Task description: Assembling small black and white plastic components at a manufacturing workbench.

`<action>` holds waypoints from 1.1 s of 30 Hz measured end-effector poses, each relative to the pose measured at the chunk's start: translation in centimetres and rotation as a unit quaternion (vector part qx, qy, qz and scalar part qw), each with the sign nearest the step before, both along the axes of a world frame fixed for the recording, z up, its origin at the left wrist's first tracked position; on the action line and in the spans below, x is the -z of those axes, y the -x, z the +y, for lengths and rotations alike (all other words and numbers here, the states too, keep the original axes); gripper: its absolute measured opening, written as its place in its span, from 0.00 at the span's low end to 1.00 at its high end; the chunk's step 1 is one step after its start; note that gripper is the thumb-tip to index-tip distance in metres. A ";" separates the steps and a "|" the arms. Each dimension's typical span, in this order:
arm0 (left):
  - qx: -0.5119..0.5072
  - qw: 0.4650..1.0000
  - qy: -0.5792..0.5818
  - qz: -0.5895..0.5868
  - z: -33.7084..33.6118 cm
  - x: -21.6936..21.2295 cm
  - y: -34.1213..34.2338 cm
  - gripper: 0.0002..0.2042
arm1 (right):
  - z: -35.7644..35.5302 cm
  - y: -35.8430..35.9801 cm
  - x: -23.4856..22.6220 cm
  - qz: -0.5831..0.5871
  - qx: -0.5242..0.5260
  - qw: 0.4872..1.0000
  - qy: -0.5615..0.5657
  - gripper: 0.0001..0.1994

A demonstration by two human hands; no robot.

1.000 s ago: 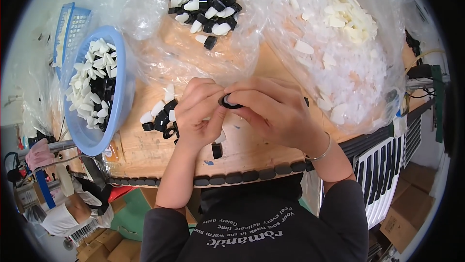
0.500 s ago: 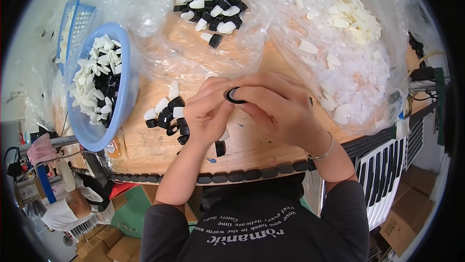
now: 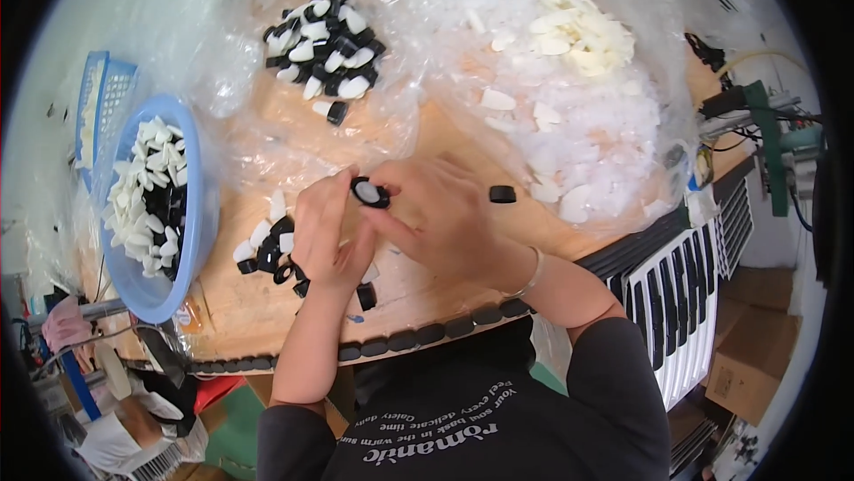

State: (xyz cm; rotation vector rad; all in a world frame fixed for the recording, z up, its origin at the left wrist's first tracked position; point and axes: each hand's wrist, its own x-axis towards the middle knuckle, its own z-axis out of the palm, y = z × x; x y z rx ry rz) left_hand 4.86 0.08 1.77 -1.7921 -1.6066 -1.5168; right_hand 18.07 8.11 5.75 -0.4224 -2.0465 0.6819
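Observation:
My left hand [image 3: 326, 232] and my right hand [image 3: 436, 218] meet over the wooden table [image 3: 267, 303], both pinching one small black ring-shaped cap with a white middle [image 3: 367, 191]. Just left of my left hand lies a small heap of black-and-white pieces [image 3: 265, 250]. A single black cap [image 3: 503, 194] rests on the table to the right of my right hand. Another black piece [image 3: 366, 295] sits under my left wrist.
A blue bowl [image 3: 191, 254] of black-and-white pieces stands at the left. Clear plastic bags hold a pile of black-and-white pieces [image 3: 322, 43] at the back and white parts [image 3: 578, 36] at the back right. A row of black caps [image 3: 427, 335] lines the table's near edge.
Both hands keep hold of the same small cap, with the fingers shifted slightly. The camera view has tilted a little, so the table's things sit lower in the picture.

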 end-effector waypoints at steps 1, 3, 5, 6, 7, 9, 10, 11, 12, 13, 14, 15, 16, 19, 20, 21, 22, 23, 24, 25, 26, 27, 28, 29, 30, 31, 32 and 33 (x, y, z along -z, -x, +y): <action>0.000 1.000 0.004 -0.006 -0.1 0.0 0.1 0.25 | -0.1 0.1 0.1 0.000 0.003 1.000 -0.007 0.15; 0.005 1.000 -0.001 -0.013 -0.4 0.0 0.2 0.24 | -0.3 0.2 0.4 -0.002 -0.006 1.000 -0.008 0.15; 0.008 0.999 0.007 -0.031 -0.6 -0.1 0.1 0.23 | -0.7 0.1 0.2 -0.001 -0.013 1.000 0.008 0.15; 0.020 0.998 0.011 -0.062 -0.6 0.1 0.1 0.23 | -0.7 0.0 0.1 -0.001 -0.024 0.999 0.032 0.15; 0.022 0.998 0.005 -0.062 -0.6 0.1 0.1 0.23 | -0.6 0.1 0.0 -0.001 -0.022 0.999 0.026 0.15; 0.037 0.993 0.001 -0.108 -0.5 -0.1 0.0 0.23 | -0.1 0.0 -0.2 0.006 -0.055 0.998 0.023 0.16; 0.050 0.987 0.010 -0.153 -0.5 0.2 0.0 0.23 | 0.2 -0.1 -0.3 0.005 -0.053 0.998 0.018 0.16; 0.052 0.987 0.006 -0.153 -0.5 0.3 0.2 0.23 | 0.6 -0.2 -0.4 0.021 -0.082 0.995 0.051 0.16; 0.052 0.986 0.008 -0.161 -0.4 0.4 0.3 0.23 | 1.1 -0.5 -0.6 0.036 -0.112 0.989 0.085 0.16; 0.045 0.985 0.013 -0.167 -0.5 0.5 0.6 0.23 | 2.3 -1.0 -1.2 -0.015 -0.072 0.990 0.122 0.15; 0.043 0.985 0.012 -0.168 -0.6 0.4 1.0 0.23 | 4.0 -1.9 -2.1 -0.068 -0.031 0.985 0.157 0.13; 0.037 0.978 0.016 -0.204 -0.8 0.4 1.3 0.23 | 6.0 -2.7 -2.3 -0.060 0.017 0.987 0.149 0.11; 0.032 0.970 0.019 -0.240 -0.9 0.4 1.6 0.23 | 8.1 -3.5 -2.6 -0.053 0.066 0.987 0.139 0.09; 0.056 0.942 0.003 -0.331 -1.0 -0.1 1.6 0.24 | 13.1 -6.1 -0.4 -0.136 0.163 0.971 0.110 0.08; 0.064 0.935 0.010 -0.348 -1.0 0.0 1.4 0.24 | 14.2 -6.9 1.2 -0.198 0.157 0.960 0.119 0.09; 0.066 0.934 0.006 -0.350 -0.9 -0.2 1.2 0.24 | 14.9 -7.5 2.2 -0.258 0.151 0.946 0.126 0.10; 0.081 0.933 0.009 -0.350 -1.0 -0.1 1.2 0.24 | 14.3 -7.2 3.0 -0.239 0.149 0.946 0.160 0.12; 0.095 0.932 0.013 -0.349 -1.0 0.0 1.2 0.23 | 14.1 -7.0 3.6 -0.242 0.148 0.945 0.160 0.12; 0.094 0.931 0.013 -0.352 -0.8 0.1 1.1 0.23 | 14.0 -6.8 4.0 -0.259 0.148 0.947 0.122 0.11; 0.105 0.931 0.019 -0.349 -0.8 0.0 1.1 0.24 | 13.7 -6.7 4.3 -0.273 0.146 0.947 0.084 0.11; 0.118 0.930 0.025 -0.347 -0.8 0.0 1.0 0.24 | 13.8 -6.6 4.4 -0.274 0.146 0.948 0.076 0.11; 0.116 0.930 0.027 -0.348 -0.9 0.1 0.9 0.24 | 13.6 -6.7 4.3 -0.275 0.144 0.947 0.078 0.11; 0.122 0.936 0.029 -0.328 -1.0 0.2 1.0 0.24 | 13.5 -6.6 4.1 -0.275 0.150 0.947 0.078 0.10; 0.129 0.942 0.032 -0.308 -1.0 0.3 1.1 0.25 | 13.4 -6.6 3.9 -0.275 0.155 0.946 0.078 0.09; 0.127 0.942 0.033 -0.308 -1.0 0.3 1.1 0.25 | 13.4 -6.7 3.4 -0.275 0.153 0.946 0.079 0.09; 0.122 0.946 0.038 -0.297 -1.1 0.3 1.1 0.25 | 13.4 -7.0 2.7 -0.264 0.129 0.942 0.164 0.08; 0.117 0.950 0.044 -0.287 -1.1 0.3 1.1 0.25 | 13.5 -7.4 2.5 -0.251 0.103 0.930 0.248 0.07; 0.115 0.950 0.046 -0.288 -1.2 0.2 1.2 0.25 | 14.0 -7.6 2.8 -0.252 0.101 0.929 0.249 0.07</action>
